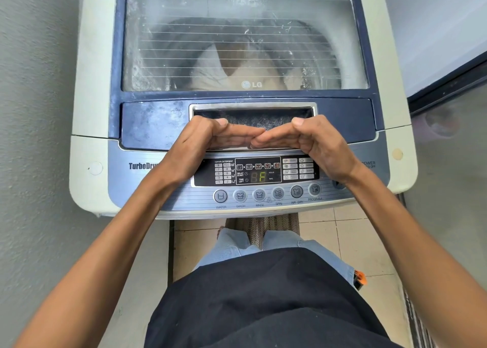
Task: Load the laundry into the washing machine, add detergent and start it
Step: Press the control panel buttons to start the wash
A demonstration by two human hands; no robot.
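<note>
The top-loading washing machine [87, 84] stands in front of me with its blue glass lid [147, 123] down. Pale laundry [210, 70] shows through the cloudy glass, lying in the drum. My left hand [203, 139] and my right hand [319, 142] meet at the lid's front handle [253, 110]. Each thumb lies on the handle recess, and the straight fingers run along the lid's front lip, fingertips touching in the middle. Just below my hands, the control panel [259, 176] is lit and its display shows an "F". No detergent container is in view.
A row of round buttons [267, 194] runs along the panel's front edge. A grey wall [34, 110] is close on the left, and a dark-framed glass door [448, 136] on the right. Tiled floor [363, 242] and a striped mat lie at my feet.
</note>
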